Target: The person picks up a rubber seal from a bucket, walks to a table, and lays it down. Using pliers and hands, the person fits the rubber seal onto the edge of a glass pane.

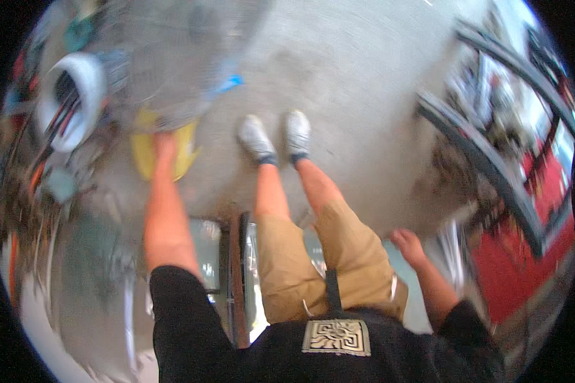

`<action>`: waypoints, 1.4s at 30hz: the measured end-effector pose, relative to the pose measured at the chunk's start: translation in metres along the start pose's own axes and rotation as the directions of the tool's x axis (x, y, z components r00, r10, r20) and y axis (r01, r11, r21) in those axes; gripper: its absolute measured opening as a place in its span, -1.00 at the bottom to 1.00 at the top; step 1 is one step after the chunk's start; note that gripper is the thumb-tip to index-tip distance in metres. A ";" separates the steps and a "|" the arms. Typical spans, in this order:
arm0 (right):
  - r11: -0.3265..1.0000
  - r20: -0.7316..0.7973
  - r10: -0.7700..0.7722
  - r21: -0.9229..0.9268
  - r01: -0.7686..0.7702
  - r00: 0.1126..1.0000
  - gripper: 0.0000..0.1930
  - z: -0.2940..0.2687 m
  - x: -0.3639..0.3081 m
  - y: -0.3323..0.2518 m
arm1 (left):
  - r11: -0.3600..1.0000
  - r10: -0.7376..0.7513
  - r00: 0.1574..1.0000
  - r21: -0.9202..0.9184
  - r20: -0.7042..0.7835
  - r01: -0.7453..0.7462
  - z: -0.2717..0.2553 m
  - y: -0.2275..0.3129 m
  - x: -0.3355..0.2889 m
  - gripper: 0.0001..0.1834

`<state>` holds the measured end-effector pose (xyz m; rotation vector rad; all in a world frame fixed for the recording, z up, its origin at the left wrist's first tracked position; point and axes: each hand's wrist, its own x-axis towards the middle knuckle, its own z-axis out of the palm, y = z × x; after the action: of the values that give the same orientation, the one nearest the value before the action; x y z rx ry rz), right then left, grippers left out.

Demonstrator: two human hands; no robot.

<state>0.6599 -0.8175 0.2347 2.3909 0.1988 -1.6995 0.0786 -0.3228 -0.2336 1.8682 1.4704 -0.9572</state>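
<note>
My left arm stretches forward and down, and my left hand (165, 145) appears closed on a yellow thing (144, 150) with a flared outline. Blur and the yellow thing hide most of the fingers. Just beyond it is a large greyish, see-through bulk (172, 70), too smeared to name, with a bright blue patch (234, 81) at its right side. My right hand (407, 247) hangs beside my tan shorts, its fingers loosely apart and nothing seen in them.
A white round-rimmed bucket (99, 96) with long dark and orange items stands at far left among clutter. On the right, a dark metal frame (485, 150) juts over the floor near a red surface (524, 274). Glass panes (204, 249) lie behind my legs.
</note>
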 end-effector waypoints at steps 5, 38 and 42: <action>0.991 0.004 0.110 0.073 -0.110 0.994 -0.55 0.002 0.007 -0.003 | 0.867 0.008 0.933 -0.463 -0.361 -0.186 -0.025 -0.038 0.013 -0.47; 0.929 0.098 0.083 0.353 -0.113 0.992 -0.65 0.016 0.010 -0.018 | 0.747 -0.280 0.947 -0.656 -0.161 0.109 -0.107 0.066 -0.078 -0.46; 0.874 0.118 0.038 0.477 -0.090 0.992 -0.68 0.028 -0.007 -0.021 | 0.598 -0.207 0.978 -0.789 0.019 0.142 -0.069 0.088 -0.137 -0.51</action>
<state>0.6268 -0.8042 0.2304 2.5829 -0.3643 -2.0282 0.1576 -0.3659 -0.0816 1.1068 1.7534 -0.1954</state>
